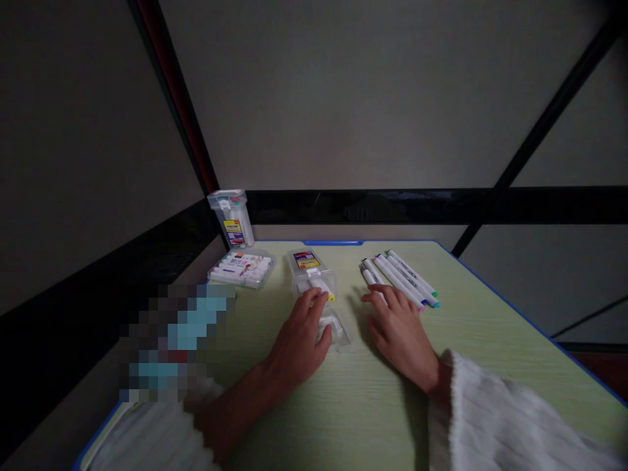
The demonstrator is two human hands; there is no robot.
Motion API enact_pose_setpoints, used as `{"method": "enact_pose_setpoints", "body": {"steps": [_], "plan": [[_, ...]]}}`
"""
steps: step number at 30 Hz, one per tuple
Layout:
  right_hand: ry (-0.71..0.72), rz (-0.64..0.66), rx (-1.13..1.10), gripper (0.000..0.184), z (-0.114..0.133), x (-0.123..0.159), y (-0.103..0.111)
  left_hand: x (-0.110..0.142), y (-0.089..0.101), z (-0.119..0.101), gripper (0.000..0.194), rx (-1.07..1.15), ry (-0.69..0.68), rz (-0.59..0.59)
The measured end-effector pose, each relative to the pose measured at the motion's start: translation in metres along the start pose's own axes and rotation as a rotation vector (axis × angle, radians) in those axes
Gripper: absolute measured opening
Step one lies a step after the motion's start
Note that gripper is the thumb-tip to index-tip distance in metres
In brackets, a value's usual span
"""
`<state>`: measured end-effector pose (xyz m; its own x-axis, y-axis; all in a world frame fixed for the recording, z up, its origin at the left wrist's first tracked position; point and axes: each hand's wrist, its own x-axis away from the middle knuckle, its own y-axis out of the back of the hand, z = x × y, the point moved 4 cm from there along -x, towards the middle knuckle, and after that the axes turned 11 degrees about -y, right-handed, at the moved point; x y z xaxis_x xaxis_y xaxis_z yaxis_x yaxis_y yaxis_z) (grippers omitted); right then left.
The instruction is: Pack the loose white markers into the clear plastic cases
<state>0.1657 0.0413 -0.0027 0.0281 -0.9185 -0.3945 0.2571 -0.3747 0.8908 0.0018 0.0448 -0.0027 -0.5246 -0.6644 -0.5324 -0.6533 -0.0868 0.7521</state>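
Note:
A clear plastic marker case (318,267) lies on its side on the table, its lid (338,327) hinged down toward me. Inside the mouth is a white marker with a yellow end (330,297). My left hand (301,333) is at that mouth, fingertips by the yellow end and thumb apart over the lid; whether it touches the marker I cannot tell. My right hand (402,327) reaches over the near ends of several loose white markers (405,278) with coloured ends. Its fingers are spread, and nothing shows in its grasp. They partly cover the nearest marker (371,278).
At the back left a filled marker case (235,219) stands upright. In front of it lies a flat pack of markers (243,268). The pale table (353,418) has a blue edge and meets a wall behind. A pixelated patch covers the left side.

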Motion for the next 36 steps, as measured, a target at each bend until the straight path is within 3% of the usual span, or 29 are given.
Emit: {"method": "enact_pose_setpoints", "body": {"steps": [5, 14, 32, 36], "plan": [[-0.028, 0.014, 0.137, 0.042, -0.006, 0.003, -0.014, 0.000, 0.001, 0.001, 0.049, 0.004, 0.007, 0.003], [0.010, 0.089, 0.077, 0.052, -0.009, 0.002, -0.017, -0.001, 0.000, -0.001, 0.048, -0.010, -0.008, 0.008], [-0.012, 0.135, 0.150, 0.042, -0.005, 0.002, -0.012, -0.002, 0.000, -0.002, 0.048, 0.000, 0.007, 0.024], [-0.010, 0.120, 0.167, 0.033, -0.007, 0.001, -0.014, -0.002, 0.000, -0.002, 0.047, -0.006, 0.005, 0.028]]}}
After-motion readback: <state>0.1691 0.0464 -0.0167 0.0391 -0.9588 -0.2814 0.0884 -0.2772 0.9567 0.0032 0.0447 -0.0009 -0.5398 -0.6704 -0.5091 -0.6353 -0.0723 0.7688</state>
